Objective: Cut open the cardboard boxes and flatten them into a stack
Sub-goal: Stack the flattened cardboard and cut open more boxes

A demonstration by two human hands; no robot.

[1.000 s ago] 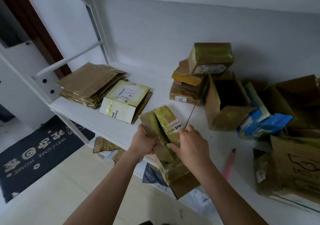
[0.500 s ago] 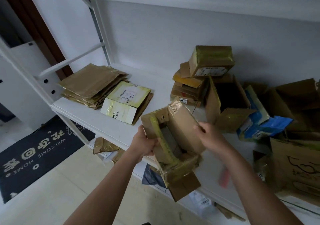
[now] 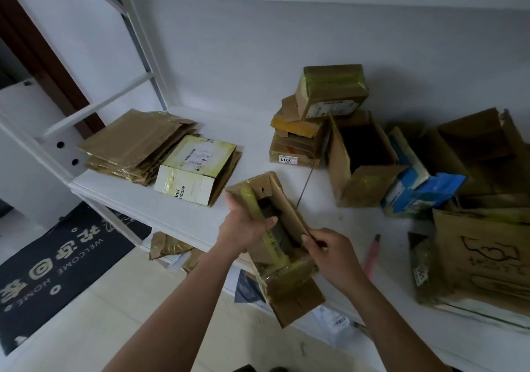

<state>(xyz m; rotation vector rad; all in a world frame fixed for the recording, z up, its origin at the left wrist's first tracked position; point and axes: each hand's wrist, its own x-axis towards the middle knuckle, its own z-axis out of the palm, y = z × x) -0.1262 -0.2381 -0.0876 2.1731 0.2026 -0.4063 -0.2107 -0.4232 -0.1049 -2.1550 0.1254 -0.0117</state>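
Observation:
I hold a small taped cardboard box (image 3: 282, 208) above the front edge of the white shelf (image 3: 177, 214). Its top is open and its bottom flaps hang down. My left hand (image 3: 243, 229) grips the box's left wall, thumb inside. My right hand (image 3: 329, 252) pinches the right wall near its lower end. Two piles of flattened boxes lie at the shelf's left: a brown stack (image 3: 137, 145) and a pale yellow-white one (image 3: 198, 168). A pink cutter (image 3: 372, 254) lies on the shelf right of my right hand.
Unflattened boxes crowd the back and right: a small stack (image 3: 318, 119), an open brown box (image 3: 361, 159), a blue carton (image 3: 418, 188) and large cartons (image 3: 484, 251). A dark doormat (image 3: 57, 254) lies on the floor at left. More cardboard sits on the lower shelf (image 3: 169, 247).
The box was pressed flat, then pulled open into a tube. My right hand has come back from the far upper wall to the near right wall, and the tube has narrowed.

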